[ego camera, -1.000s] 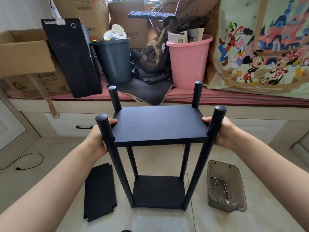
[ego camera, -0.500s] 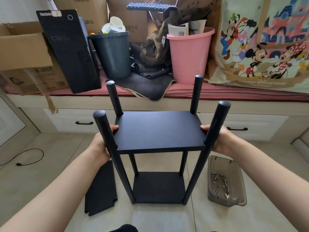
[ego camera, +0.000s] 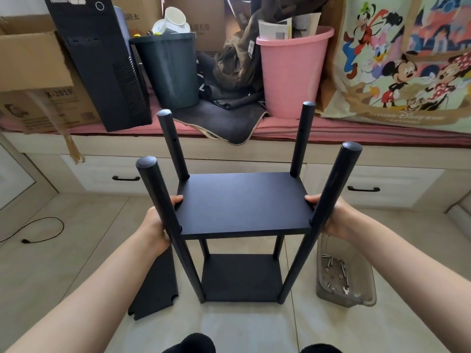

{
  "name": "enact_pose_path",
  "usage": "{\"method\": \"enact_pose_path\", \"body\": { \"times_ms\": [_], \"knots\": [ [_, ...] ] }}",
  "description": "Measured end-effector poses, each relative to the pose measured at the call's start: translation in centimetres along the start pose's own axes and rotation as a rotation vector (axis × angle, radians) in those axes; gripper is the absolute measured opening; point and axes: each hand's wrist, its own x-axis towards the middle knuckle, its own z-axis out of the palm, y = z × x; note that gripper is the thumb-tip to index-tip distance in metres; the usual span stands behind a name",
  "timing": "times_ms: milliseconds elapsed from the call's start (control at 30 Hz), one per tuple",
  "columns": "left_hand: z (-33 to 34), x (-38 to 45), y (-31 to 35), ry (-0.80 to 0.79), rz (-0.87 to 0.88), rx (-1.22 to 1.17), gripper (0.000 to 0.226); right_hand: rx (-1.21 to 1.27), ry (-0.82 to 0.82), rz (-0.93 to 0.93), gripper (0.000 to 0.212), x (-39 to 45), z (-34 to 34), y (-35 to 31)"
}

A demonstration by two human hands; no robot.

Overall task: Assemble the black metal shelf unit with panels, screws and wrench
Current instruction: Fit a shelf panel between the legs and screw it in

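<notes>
Black shelf unit (ego camera: 244, 225) standing upright on the tiled floor (ego camera: 76, 225), dead centre, four round posts poking up above the upper panel (ego camera: 242, 202). Lower panel (ego camera: 240, 277) down near the floor between the same posts. Left hand (ego camera: 155, 225) wrapped round the left edge of the upper panel right behind the near-left post (ego camera: 165, 212), thumb (ego camera: 177, 200) lying on top of the panel surface, other fingers tucked under and out of sight, so clamped on the panel edge as far as can be told. Right hand (ego camera: 331, 217) doing the mirror thing on the right edge, just behind the near-right post (ego camera: 328, 205), thumb (ego camera: 309, 200) on top of the panel, rest of the fingers hidden below. Panel sitting level between both grips, notched corners snug around the posts. Spare black panel (ego camera: 155, 289) flat on the floor just left of the unit, partly under the left forearm. Clear plastic tray (ego camera: 344, 276) on the floor just right of the unit, loose screws (ego camera: 331, 266) and a small wrench (ego camera: 346, 290) inside. Behind it all, a pink bucket (ego camera: 293, 72), a dark bin (ego camera: 168, 70) and a black PC tower (ego camera: 102, 59) on the ledge.
</notes>
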Motion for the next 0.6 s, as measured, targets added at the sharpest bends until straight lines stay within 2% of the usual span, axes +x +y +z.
{"method": "enact_pose_path", "body": {
  "times_ms": [600],
  "knots": [
    [-0.8, 2.1, -2.8, 0.04, -0.095, -0.009, 0.023, -0.023, -0.04, 0.08, 0.018, 4.7, -1.7, 3.6]
  ]
}}
